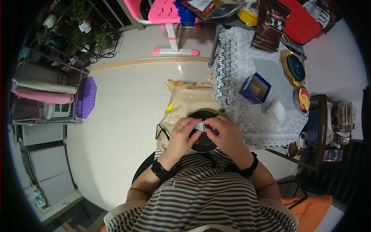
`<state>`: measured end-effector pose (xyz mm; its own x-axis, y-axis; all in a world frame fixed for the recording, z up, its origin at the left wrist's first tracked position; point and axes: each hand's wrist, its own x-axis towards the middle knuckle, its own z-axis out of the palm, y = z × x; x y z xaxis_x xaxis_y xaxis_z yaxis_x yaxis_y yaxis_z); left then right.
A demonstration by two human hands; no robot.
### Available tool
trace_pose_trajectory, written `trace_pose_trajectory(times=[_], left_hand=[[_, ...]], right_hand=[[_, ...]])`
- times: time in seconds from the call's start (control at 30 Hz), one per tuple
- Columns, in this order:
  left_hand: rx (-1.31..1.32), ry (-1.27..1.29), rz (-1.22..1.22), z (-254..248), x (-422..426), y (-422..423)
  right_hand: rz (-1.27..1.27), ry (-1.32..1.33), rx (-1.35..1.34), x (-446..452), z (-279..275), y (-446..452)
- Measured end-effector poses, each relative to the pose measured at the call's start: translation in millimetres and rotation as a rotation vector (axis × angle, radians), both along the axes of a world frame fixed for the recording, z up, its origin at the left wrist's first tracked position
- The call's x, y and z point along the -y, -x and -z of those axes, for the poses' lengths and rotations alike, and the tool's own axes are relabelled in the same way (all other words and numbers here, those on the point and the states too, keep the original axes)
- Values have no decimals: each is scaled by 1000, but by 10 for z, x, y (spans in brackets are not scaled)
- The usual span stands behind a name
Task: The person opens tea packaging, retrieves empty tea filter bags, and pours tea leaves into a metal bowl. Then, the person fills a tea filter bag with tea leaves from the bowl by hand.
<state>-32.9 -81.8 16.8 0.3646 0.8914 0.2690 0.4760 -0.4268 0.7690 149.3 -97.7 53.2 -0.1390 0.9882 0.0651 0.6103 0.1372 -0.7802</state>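
Note:
Over my lap, a small white pouch [199, 126] is pinched by the fingers of my left hand [182, 133]. My right hand [225, 133] meets it from the other side, thumb and fingers closed at the pouch's edge, where some dark crumbs show. Directly beneath both hands is a round dark pan [203, 145] with dark loose bits in it; the hands cover much of it. A cream cloth with yellow patches [189, 101] lies beyond and around the pan.
On the lace-covered table [239, 50] at right stand a blue open box [255, 88], a crumpled white piece [276, 111], a brown tea bag package [270, 25] and a bowl of cut fruit [302, 99]. A pink chair [164, 11] is ahead; a rack with towels [44, 95] stands left.

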Motion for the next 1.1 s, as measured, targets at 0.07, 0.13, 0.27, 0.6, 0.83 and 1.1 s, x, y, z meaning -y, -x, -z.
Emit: trace_pose_trajectory(times=[0.07,0.13,0.27,0.6,0.83,1.1], left_hand=[[8,-2,1,7,3,-3],[8,11,-2,9,7,-7],[6,-1,4,0,6,-20],[175,212,-75,-17,22,5],[105,134,-115,-37,24,66],[69,96,-153,-49,15,80]], right_hand=[[48,77,-77,-3,-18,20],[32,65,-94,4,-10,6],[-21,-30,-89,32,41,-22],[101,7,36,74,-11,-102],[-138,57,376,140,129,-13],[-186,37,504,133,385,42]])
